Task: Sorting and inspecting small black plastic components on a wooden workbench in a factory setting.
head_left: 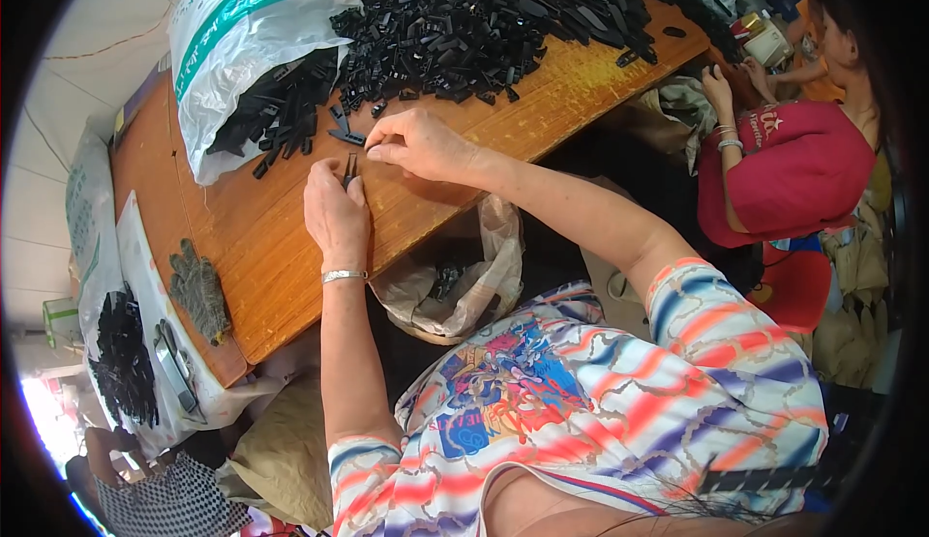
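Observation:
Over the wooden table, my left hand is closed around a small black plastic piece with a forked end, which sticks up between thumb and fingers. My right hand is just right of it, thumb and fingers pinched together. What that pinch holds, if anything, is too small to make out. Beyond my hands lies a large heap of small black plastic parts. Longer black pieces spill from the mouth of a white plastic bag with a green band. A loose black piece lies by my right fingertips.
A grey knitted glove lies at the table's left edge. Below the near edge hangs an open pale bag with dark pieces inside. More black strips lie on the left. Another person in a red top sits at right.

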The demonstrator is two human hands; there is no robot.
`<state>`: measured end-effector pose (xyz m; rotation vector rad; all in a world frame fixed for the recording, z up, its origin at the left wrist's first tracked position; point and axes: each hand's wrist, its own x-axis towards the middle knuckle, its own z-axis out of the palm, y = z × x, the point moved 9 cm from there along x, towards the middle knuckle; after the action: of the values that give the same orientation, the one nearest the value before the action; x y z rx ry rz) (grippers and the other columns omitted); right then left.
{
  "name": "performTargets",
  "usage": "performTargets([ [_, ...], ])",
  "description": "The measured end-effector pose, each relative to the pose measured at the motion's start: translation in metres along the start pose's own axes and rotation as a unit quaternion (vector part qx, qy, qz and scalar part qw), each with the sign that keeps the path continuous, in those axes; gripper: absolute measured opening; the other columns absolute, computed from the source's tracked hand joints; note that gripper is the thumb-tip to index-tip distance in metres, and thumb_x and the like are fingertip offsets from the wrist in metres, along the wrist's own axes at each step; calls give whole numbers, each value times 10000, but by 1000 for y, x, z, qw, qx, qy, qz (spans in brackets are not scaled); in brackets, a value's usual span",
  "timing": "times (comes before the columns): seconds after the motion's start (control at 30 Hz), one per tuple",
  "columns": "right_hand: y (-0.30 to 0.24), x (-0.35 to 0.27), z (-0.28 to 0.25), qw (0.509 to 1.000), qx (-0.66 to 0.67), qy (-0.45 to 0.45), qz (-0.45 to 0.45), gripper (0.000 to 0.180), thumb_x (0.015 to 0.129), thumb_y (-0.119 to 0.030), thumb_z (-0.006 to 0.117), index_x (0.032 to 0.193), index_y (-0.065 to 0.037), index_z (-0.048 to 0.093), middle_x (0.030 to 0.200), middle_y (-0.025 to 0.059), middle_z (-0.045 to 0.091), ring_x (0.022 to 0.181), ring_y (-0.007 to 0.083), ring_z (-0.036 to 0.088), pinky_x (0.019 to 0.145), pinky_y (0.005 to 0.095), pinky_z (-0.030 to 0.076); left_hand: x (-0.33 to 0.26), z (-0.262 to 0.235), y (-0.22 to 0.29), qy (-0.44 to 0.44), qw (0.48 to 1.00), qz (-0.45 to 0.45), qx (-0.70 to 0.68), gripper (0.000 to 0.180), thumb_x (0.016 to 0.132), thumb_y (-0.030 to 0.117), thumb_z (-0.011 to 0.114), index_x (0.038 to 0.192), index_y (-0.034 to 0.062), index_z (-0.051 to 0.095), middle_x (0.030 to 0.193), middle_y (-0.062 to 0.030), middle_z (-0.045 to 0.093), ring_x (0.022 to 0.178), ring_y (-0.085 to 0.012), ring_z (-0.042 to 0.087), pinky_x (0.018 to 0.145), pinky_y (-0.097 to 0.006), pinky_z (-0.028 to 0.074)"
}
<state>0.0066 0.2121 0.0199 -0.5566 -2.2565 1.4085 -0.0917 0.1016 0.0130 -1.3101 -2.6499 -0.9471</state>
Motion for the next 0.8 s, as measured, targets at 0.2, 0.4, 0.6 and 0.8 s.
performTargets([
  [0.2, 3, 3, 3, 999, -5, 42, -9, 175, 873, -129, 618, 983, -9, 684, 699, 27, 632, 622, 58, 525, 556, 227, 418, -11, -7, 7, 40, 995, 74, 56, 205, 793, 126, 666, 934, 24, 558, 904, -137, 599, 848, -320, 579, 737, -402, 462],
  [0.4, -19, 0, 12, 993, 39, 77, -83, 149, 865, -80, 617, 982, 4, 658, 737, 20, 611, 637, 65, 530, 567, 235, 437, -20, 0, -15, -26, 959, -100, -262, 266, 869, 147, 611, 1057, -15, 516, 851, -124, 583, 809, -257, 586, 704, -365, 455],
  [0.6, -27, -4, 13, 992, 41, 99, -62, 121, 845, -43, 637, 949, 9, 603, 738, 16, 584, 657, 76, 540, 583, 232, 457, -32, 20, -2, -117, 772, -186, -596, 293, 1009, 224, 405, 1222, 56, 513, 858, 1, 536, 712, -72, 486, 627, -207, 422],
  [0.8, -36, -8, 15, 991, 65, 90, -74, 105, 846, -35, 633, 934, 14, 604, 746, 23, 590, 667, 78, 547, 598, 232, 469, -37, 27, -6, -112, 629, -230, -734, 243, 989, 155, 433, 1201, 69, 513, 923, -22, 576, 751, -107, 541, 623, -218, 453],
])
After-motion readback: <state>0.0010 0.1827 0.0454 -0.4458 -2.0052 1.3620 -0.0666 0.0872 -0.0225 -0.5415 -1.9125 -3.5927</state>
